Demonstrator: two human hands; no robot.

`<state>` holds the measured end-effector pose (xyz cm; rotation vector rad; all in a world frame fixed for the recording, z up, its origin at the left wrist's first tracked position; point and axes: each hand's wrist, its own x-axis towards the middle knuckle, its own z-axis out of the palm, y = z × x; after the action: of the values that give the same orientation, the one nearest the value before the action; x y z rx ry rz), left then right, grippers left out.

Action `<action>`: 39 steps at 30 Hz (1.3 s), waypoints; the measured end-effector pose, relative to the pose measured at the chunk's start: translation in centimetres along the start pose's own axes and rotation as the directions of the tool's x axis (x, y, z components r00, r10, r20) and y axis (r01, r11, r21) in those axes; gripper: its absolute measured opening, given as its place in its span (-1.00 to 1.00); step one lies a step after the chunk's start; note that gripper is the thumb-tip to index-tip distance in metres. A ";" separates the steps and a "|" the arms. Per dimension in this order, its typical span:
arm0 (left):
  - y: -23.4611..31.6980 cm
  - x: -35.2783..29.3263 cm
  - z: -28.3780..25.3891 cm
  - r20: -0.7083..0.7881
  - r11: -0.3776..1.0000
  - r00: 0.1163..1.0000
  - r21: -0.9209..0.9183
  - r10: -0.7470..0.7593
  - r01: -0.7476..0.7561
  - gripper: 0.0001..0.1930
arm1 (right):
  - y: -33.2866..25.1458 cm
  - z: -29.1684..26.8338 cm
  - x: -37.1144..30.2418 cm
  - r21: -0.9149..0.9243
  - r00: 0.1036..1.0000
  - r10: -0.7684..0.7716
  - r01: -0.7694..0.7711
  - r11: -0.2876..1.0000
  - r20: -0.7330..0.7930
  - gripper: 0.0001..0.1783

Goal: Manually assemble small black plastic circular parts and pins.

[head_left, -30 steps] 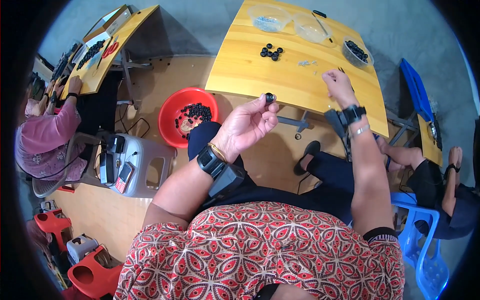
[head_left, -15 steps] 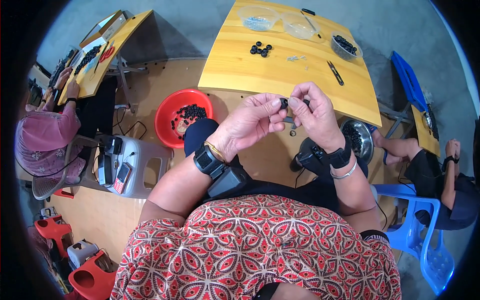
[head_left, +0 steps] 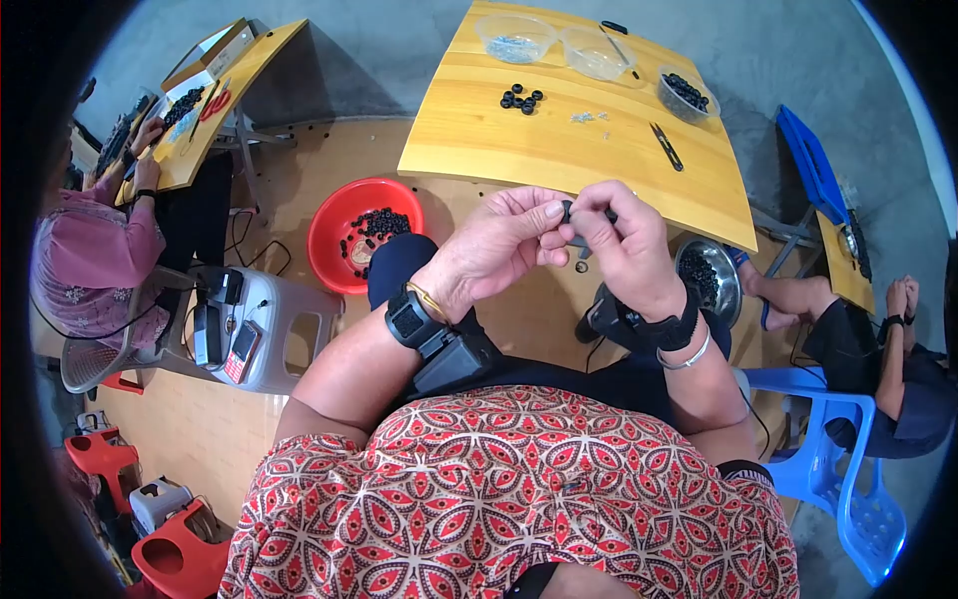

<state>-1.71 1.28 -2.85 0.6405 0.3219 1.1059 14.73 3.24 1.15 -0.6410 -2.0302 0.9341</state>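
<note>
My left hand (head_left: pixel 507 238) pinches a small black round part (head_left: pixel 567 211) between thumb and forefinger, just off the near edge of the table. Close against it, my right hand (head_left: pixel 629 245) is closed, its fingers curled and its thumb pointing at the part. Something dark shows between the right fingers, but its kind is hidden. On the table lie several black round parts (head_left: pixel 521 99) in a small cluster. Right of them are tiny pale pieces (head_left: pixel 583 118) and black thread snips (head_left: pixel 667 147).
Clear plastic tubs (head_left: pixel 515 40) stand along the table's far side; another tub (head_left: pixel 689 95) holds black parts. On the floor are a red basin (head_left: pixel 324 235) and a metal bowl (head_left: pixel 731 290) with black parts. A person (head_left: pixel 100 250) works at the left table; another sits right.
My right hand has curled inward and dropped slightly, its thumb now lower beside the part. The left hand keeps its pinch. The person at the left has shifted their hands and head.
</note>
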 end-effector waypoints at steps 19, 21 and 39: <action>0.1 -0.4 0.1 0.013 0.999 1.000 0.035 0.020 -0.020 -0.82 | 2.0 -1.8 -0.9 0.885 0.931 0.201 -0.354 0.303 0.304 -0.65; 0.2 -0.5 0.1 0.006 0.999 1.000 0.029 0.018 -0.019 -0.82 | 1.2 -1.6 -0.6 0.894 0.933 0.221 -0.340 0.292 0.283 -0.65; 0.4 -0.7 0.9 0.060 0.999 0.997 -0.014 0.052 -0.051 -0.80 | 1.0 -1.0 -1.0 0.659 0.972 0.217 -0.223 0.719 0.093 -0.80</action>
<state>-1.81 0.44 -1.93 0.6729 0.2477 1.1349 16.25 3.57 0.34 -0.4698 -1.4689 1.7001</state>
